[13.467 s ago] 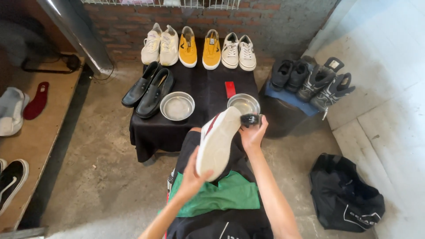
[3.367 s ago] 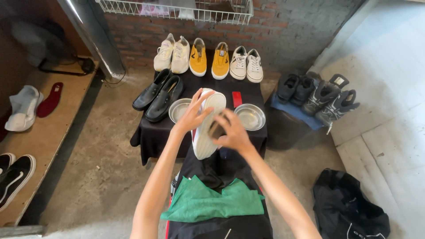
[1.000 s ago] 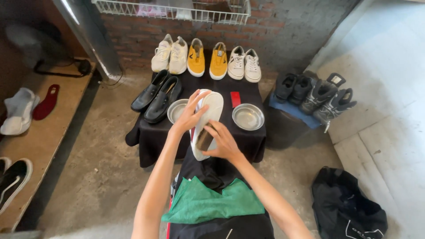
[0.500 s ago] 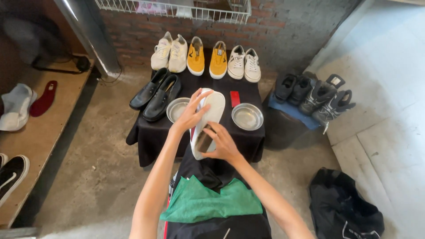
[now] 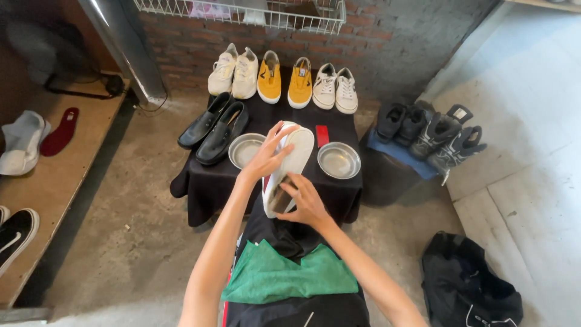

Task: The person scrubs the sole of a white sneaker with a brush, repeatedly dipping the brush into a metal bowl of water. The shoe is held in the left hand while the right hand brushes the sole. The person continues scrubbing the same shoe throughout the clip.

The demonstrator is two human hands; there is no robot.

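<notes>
A white sneaker point(image 5: 296, 154) is held sole-up in front of me over the black-clothed table point(image 5: 206, 188). My left hand point(image 5: 266, 158) grips its toe end from the left. My right hand point(image 5: 305, 203) presses a small dark brush point(image 5: 282, 195) against the heel part of the sole. A green cloth point(image 5: 290, 275) lies across my lap below.
On the table stand two metal bowls point(image 5: 339, 160), black leather shoes point(image 5: 215, 124), a red card point(image 5: 322, 135), and white and yellow sneakers point(image 5: 281, 82) along the brick wall. Dark boots point(image 5: 433, 133) sit on a stool at right. A black bag point(image 5: 469, 284) lies on the floor.
The sneaker was turned and raised from my lap to over the table edge. My right hand moved from the bowl to the sole, and the brush has slid down toward the heel.
</notes>
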